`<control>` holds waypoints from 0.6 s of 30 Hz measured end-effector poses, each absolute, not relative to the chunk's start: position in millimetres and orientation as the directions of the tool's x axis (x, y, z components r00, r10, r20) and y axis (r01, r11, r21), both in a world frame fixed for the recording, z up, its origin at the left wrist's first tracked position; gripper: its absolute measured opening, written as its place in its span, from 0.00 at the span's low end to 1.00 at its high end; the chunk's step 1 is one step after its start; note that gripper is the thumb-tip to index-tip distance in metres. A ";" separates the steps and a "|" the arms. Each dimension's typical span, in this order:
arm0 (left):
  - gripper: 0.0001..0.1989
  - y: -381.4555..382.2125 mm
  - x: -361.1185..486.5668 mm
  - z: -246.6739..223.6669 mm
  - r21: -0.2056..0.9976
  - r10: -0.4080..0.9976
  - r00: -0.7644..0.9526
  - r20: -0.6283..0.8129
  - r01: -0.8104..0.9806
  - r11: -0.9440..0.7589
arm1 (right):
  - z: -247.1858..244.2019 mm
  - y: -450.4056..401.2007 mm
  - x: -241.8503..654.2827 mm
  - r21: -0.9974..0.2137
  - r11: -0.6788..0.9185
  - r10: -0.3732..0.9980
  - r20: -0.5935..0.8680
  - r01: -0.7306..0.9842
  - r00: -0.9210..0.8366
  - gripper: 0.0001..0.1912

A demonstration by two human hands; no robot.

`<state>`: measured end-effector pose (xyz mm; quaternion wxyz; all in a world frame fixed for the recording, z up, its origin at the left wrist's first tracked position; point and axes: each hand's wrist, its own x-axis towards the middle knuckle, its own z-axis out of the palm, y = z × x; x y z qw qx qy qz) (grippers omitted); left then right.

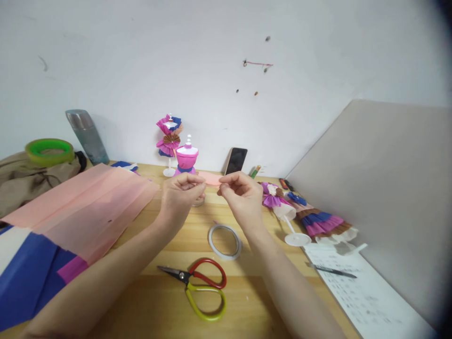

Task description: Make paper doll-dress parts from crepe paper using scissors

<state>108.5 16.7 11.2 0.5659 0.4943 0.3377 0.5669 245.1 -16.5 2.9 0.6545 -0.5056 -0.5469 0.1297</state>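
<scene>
A peach strip of crepe paper (pixel 211 178) stretches between my two hands, above the far part of the table. My left hand (pixel 181 194) pinches its left end between thumb and fingers. At the other end, my right hand (pixel 243 195) has thumb and fingertips closed on the strip. Just behind my left hand stands a small white dress form (pixel 186 157) wrapped in magenta and blue paper, its lower part hidden. Below my hands lie a roll of double-sided tape (pixel 211 240) and scissors (pixel 189 278) with one red and one yellow handle.
Peach crepe sheets (pixel 88 202) cover blue paper (pixel 28 273) on the left. A bottle (pixel 88 136) and green tape roll (pixel 49 150) stand behind. A dressed form (pixel 169 141) and phone (pixel 236 161) are by the wall. Right: lying dressed forms (pixel 323 221), pen (pixel 334 270), written sheet (pixel 363 296).
</scene>
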 end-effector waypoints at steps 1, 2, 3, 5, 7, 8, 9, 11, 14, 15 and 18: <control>0.07 18.0 108.4 10.1 0.941 0.975 0.129 0.182 -0.309 -0.135 | 2.2 -16.2 245.1 -0.792 0.462 0.715 0.599 0.399 0.360 0.05; 0.07 19.4 108.3 8.9 0.941 0.974 0.129 0.188 -0.307 -0.141 | 1.4 -15.9 245.1 -0.778 0.471 0.707 0.615 0.417 0.350 0.06; 0.08 20.8 108.1 7.5 0.941 0.972 0.128 0.196 -0.302 -0.150 | 0.9 -15.8 245.0 -0.760 0.479 0.698 0.633 0.438 0.335 0.06; 0.09 23.2 107.7 4.6 0.944 0.968 0.122 0.220 -0.278 -0.180 | 0.4 -16.1 244.9 -0.717 0.493 0.677 0.672 0.493 0.300 0.08; 0.11 25.1 107.1 1.5 0.948 0.963 0.107 0.249 -0.232 -0.219 | 0.8 -16.8 244.8 -0.665 0.500 0.655 0.709 0.555 0.260 0.10; 0.12 25.9 106.7 -0.2 0.949 0.959 0.100 0.264 -0.205 -0.240 | 1.3 -17.3 244.8 -0.640 0.501 0.647 0.724 0.582 0.238 0.10; 0.13 26.8 106.2 -2.0 0.948 0.954 0.098 0.283 -0.178 -0.263 | 1.8 -17.7 244.9 -0.616 0.504 0.640 0.737 0.605 0.218 0.11; 0.12 28.8 105.2 -5.7 0.940 0.938 0.109 0.328 -0.133 -0.314 | 2.8 -18.4 245.4 -0.578 0.509 0.623 0.759 0.637 0.190 0.11; 0.09 31.8 104.1 -10.5 0.908 0.900 0.127 0.417 -0.098 -0.407 | 3.0 -18.7 246.3 -0.552 0.502 0.614 0.770 0.665 0.176 0.10; 0.07 32.5 104.0 -11.5 0.897 0.888 0.128 0.441 -0.093 -0.432 | 2.7 -18.6 246.6 -0.552 0.494 0.616 0.767 0.672 0.177 0.10; 0.05 33.2 104.2 -12.3 0.890 0.879 0.137 0.456 -0.088 -0.448 | 1.9 -17.9 247.0 -0.555 0.468 0.627 0.757 0.688 0.184 0.10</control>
